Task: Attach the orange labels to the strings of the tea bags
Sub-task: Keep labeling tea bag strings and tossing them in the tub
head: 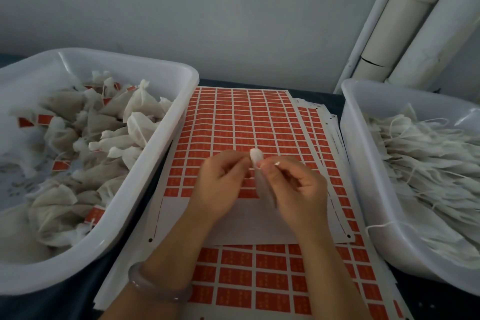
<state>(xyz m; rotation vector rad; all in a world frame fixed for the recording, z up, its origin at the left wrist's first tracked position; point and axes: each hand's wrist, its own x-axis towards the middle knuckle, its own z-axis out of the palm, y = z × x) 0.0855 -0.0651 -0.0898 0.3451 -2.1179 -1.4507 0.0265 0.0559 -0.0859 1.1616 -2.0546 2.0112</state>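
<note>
**Gauze bag pinched over label sheet**

Your left hand [220, 182] and right hand [298, 184] both pinch a limp gauze tea bag [255, 156] above the gridded orange labels [246, 122]. Smooth plastic left tub [130, 58] sits at nine o'clock, right tub [355, 153] at three.

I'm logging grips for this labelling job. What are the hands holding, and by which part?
A tea bag, pinched near its gathered top by the fingertips of the left hand and right hand.

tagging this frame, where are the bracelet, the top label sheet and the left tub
bracelet [155, 295]: head view, band's middle
top label sheet [259, 117]: head view, orange grid
left tub [161, 143]: head view, right rim
</note>
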